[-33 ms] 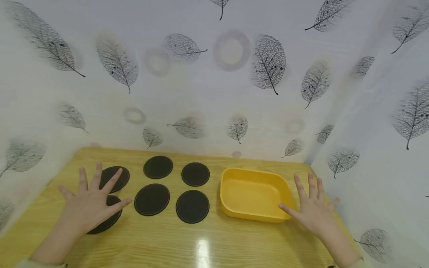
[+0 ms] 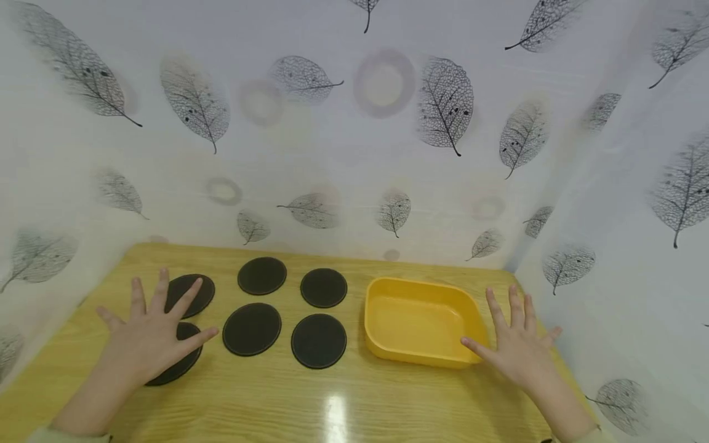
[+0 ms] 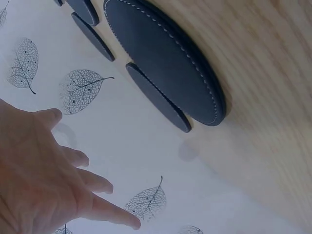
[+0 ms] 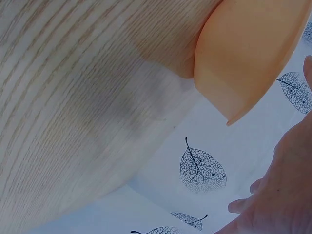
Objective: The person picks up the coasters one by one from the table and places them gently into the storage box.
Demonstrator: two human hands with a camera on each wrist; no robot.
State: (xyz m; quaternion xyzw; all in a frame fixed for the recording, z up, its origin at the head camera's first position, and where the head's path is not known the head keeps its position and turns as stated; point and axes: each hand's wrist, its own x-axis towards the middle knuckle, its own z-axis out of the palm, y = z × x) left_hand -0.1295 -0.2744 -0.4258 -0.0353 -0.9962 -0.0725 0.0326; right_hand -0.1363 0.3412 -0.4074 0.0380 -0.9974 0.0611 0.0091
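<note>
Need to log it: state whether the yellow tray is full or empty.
Empty: the yellow tray shows only its bare floor; all the black coasters lie outside.

Light wooden table (image 2: 343, 400) with six dark round coasters (image 2: 252, 329) beside a yellow tray (image 2: 388, 351)

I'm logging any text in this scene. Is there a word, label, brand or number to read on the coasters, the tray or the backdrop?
None: no view shows any readable text.
Coasters: plain dark discs with stitched edges, no print.
Tray: plain yellow, no label visible.
Backdrop: only leaf and ring patterns, no lettering.
Table: bare wood grain.
</note>
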